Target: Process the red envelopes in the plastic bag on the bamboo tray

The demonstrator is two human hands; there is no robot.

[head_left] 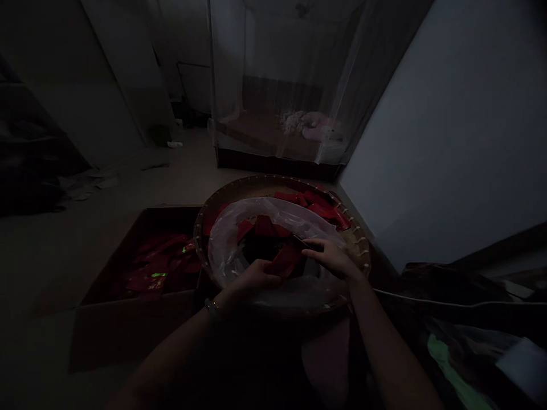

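Observation:
My left hand (pixel 256 277), with a bracelet on the wrist, is closed on the near edge of a red piece (pixel 287 260), perhaps cloth or paper. From my right hand (pixel 328 257) a thin metallic tool (pixel 299 240), possibly small scissors, points toward that piece; the dim light hides its kind. Both hands are above a clear plastic bag (pixel 273 208), opened out in a ring. Several other red pieces (pixel 265 226) lie inside it, around a dark middle. A round woven basket (pixel 197 230) holds the bag, and more red pieces (pixel 320 206) rest at its far right.
Left of the basket stands an open cardboard box (pixel 132 319) with many red pieces (pixel 158 265). Behind is a bed (pixel 256 128) under a mosquito net (pixel 273 51). A white wall (pixel 448 142) rises on the right, above a pale cord (pixel 448 302) and bags.

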